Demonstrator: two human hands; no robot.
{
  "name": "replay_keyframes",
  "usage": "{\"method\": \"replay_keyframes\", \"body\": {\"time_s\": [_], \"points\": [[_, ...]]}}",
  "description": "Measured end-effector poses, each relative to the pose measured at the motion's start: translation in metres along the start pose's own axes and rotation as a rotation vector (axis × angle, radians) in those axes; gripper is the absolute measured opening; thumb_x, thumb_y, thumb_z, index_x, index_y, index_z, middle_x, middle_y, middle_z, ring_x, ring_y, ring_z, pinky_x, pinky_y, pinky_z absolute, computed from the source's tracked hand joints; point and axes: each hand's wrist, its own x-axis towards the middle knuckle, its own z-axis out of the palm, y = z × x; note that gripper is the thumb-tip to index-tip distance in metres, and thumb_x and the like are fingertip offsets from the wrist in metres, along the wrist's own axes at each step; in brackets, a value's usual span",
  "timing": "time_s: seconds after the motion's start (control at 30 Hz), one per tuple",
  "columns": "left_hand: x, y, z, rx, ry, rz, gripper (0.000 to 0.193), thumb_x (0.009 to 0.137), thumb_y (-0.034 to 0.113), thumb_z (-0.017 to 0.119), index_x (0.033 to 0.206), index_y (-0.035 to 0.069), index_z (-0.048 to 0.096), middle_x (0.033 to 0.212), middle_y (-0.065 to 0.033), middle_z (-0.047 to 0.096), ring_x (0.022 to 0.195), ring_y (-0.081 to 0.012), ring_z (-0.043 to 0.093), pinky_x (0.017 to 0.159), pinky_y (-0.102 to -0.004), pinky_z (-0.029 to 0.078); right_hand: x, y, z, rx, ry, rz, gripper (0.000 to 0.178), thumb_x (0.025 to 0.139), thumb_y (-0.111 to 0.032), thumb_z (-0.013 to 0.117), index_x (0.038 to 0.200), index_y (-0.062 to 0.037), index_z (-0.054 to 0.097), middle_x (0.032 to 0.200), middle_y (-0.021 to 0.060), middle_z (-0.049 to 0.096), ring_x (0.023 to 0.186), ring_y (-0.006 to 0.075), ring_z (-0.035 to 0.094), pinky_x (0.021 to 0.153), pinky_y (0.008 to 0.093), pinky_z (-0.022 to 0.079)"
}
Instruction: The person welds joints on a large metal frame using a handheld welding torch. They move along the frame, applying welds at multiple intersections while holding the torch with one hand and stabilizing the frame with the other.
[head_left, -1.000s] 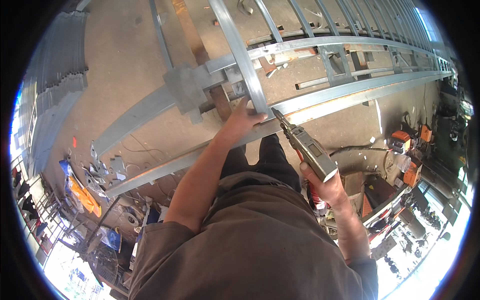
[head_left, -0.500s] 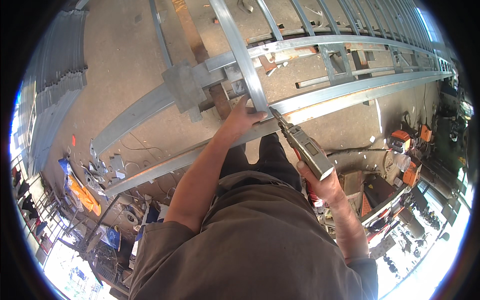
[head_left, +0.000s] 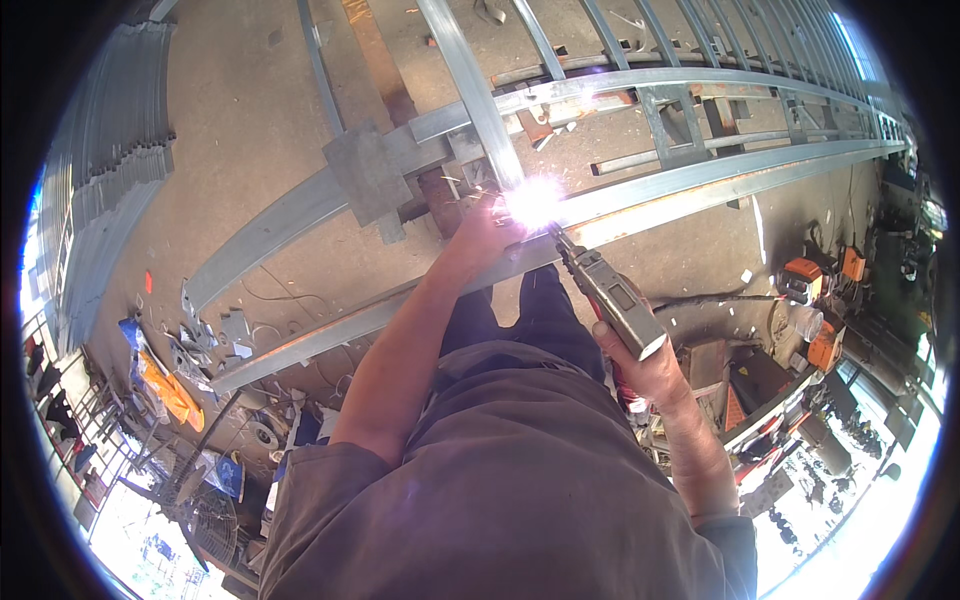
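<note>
The left forearm extends forward and slightly right; the left hand (head_left: 485,232) lies against the near end of a bright silver straight metal bar (head_left: 468,90). Glare obscures its fingers, so how far they close cannot be determined. The right hand (head_left: 655,372) is wrapped firmly around a khaki-grey, box-bodied handheld torch (head_left: 622,308), thumb along its side.

The bar runs forward from the left hand, its near end hidden by a white-violet flash (head_left: 535,203) with sparks. The torch sits forward-left of the right hand, its slim nozzle directed at the flash. A long silver metal rail (head_left: 690,182) extends rightward from the flash.

A stack of grey metal strips (head_left: 110,190) stands far left of the left hand, on the brown floor (head_left: 250,110). An orange-and-black machine (head_left: 800,283) stands right of the right hand.
</note>
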Motion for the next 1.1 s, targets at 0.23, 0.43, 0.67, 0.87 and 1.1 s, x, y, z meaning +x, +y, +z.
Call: {"method": "replay_keyframes", "body": {"time_s": [0.23, 0.43, 0.67, 0.87, 1.1], "points": [[0.002, -0.007, 0.002, -0.055, 0.024, 0.038, 0.069, 0.094, 0.017, 0.079, 0.15, -0.002, 0.043, 0.124, -0.0145, 0.07, 0.106, -0.0182, 0.068, 0.095, -0.0313, 0.055, 0.002, 0.008, 0.005, 0.056, 0.02, -0.046, 0.066, 0.098, -0.021, 0.074, 0.155, -0.0044, 0.043, 0.14, 0.0194, 0.064, 0.13, 0.0277, 0.063, 0.107, 0.0393, 0.049], [0.009, -0.011, -0.002, 0.172, 0.029, 0.063, 0.073, 0.094, 0.01, 0.074, 0.156, 0.0, 0.036, 0.106, -0.011, 0.075, 0.095, -0.0148, 0.07, 0.084, -0.0335, 0.058, -0.002, 0.003, 0.002, 0.063, 0.027, -0.039, 0.064, 0.098, -0.018, 0.074, 0.153, -0.0027, 0.045, 0.141, 0.0204, 0.063, 0.13, 0.0269, 0.063, 0.107, 0.0381, 0.049], [-0.004, 0.004, 0.002, -0.111, -0.055, 0.002, 0.092, 0.096, 0.014, 0.077, 0.165, 0.005, 0.017, 0.131, -0.0181, 0.069, 0.119, -0.0247, 0.067, 0.099, -0.0386, 0.055, -0.018, 0.0, -0.013, 0.099, 0.068, -0.078, 0.054, 0.096, -0.015, 0.076, 0.144, -0.0004, 0.054, 0.144, 0.0173, 0.059, 0.124, 0.0243, 0.062, 0.103, 0.0361, 0.049], [-0.004, 0.007, -0.005, -0.026, -0.104, 0.019, 0.096, 0.094, 0.014, 0.078, 0.165, 0.003, 0.014, 0.133, -0.0192, 0.068, 0.122, -0.0254, 0.065, 0.1, -0.0392, 0.053, -0.047, -0.019, -0.047, 0.214, 0.155, 0.009, 0.051, 0.1, -0.02, 0.074, 0.142, -0.0007, 0.052, 0.111, 0.0053, 0.066, 0.092, 0.0121, 0.062, 0.081, 0.0291, 0.053], [-0.039, -0.011, -0.007, 0.267, 0.342, 0.127, 0.068, 0.098, 0.023, 0.074, 0.153, -0.001, 0.043, 0.124, -0.0162, 0.071, 0.114, -0.0215, 0.067, 0.099, -0.0373, 0.052, -0.046, -0.033, -0.105, 0.35, 0.062, -0.231, 0.064, 0.098, -0.038, 0.074, 0.142, 0.0027, 0.05, 0.113, 0.0128, 0.064, 0.09, 0.0174, 0.062, 0.078, 0.0331, 0.052]]}}
